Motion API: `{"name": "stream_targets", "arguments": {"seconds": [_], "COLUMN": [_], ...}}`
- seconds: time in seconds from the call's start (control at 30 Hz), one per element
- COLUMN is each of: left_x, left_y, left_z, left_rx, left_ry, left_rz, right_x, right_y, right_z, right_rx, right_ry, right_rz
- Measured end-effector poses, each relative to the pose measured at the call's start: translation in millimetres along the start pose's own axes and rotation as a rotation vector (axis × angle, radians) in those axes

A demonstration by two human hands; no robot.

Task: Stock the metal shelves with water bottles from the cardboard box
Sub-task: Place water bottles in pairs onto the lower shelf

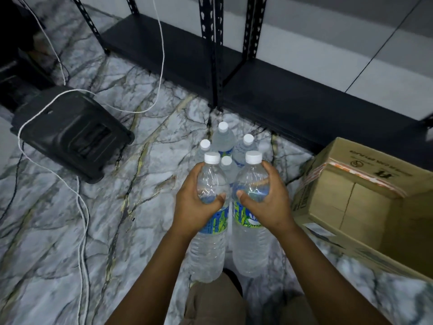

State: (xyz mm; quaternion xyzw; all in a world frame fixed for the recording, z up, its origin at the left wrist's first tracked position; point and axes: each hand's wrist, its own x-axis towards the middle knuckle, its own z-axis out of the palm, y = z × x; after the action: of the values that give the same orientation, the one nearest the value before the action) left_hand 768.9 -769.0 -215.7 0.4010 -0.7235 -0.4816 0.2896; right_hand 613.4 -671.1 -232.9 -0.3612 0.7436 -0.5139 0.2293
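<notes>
Along the far wall the metal shelves [178, 55] stand black and low, their bottom boards bare where they show, with slotted uprights rising out of view. On the marble floor [58, 242] to the person's right sits the cardboard box [351, 207], flaps open, its visible inside showing no bottles. A black plastic crate [68, 132] lies on its side well to the left, a white cord [82, 207] trailing past it. Between the person and the shelves stands a cluster of four water bottles [223, 139], upright on the floor, caps on. Nearer still, two more are held side by side, nearly touching: the left hand [196, 202] wraps the left bottle [209, 235] and the right hand [264, 202] wraps the right bottle [250, 235]. Each grip is clenched round the shoulder just above the label, thumb across the near side, so most of the body hangs below the hand. Both look full, so they are probably fairly heavy for a one-handed hold; the thin clear plastic likely dents under squeezing and may be slick. Holding lower, at the label band, would probably balance the weight better.
</notes>
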Motion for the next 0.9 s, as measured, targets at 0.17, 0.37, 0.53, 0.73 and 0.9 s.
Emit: {"name": "stream_targets", "arguments": {"seconds": [0.17, 0.37, 0.53, 0.73, 0.9], "left_x": [6, 13, 13, 12, 17], "left_y": [34, 88, 136, 182, 216], "left_z": [39, 98, 149, 200, 225], "left_rx": [-0.022, -0.004, 0.013, 0.009, -0.008], "left_ry": [-0.096, -0.196, -0.264, -0.294, -0.333], "left_rz": [0.030, 0.096, 0.162, 0.225, 0.274], "right_x": [-7, -11, -16, -21, -20], "right_y": [-7, -15, -15, -14, -24], "right_z": [-57, -137, -204, -270, -309], "right_rx": [-0.009, -0.003, -0.007, 0.000, -0.001], "right_ry": [0.101, 0.243, 0.332, 0.403, 0.427], "right_rz": [0.031, 0.050, 0.073, 0.090, 0.099]}}
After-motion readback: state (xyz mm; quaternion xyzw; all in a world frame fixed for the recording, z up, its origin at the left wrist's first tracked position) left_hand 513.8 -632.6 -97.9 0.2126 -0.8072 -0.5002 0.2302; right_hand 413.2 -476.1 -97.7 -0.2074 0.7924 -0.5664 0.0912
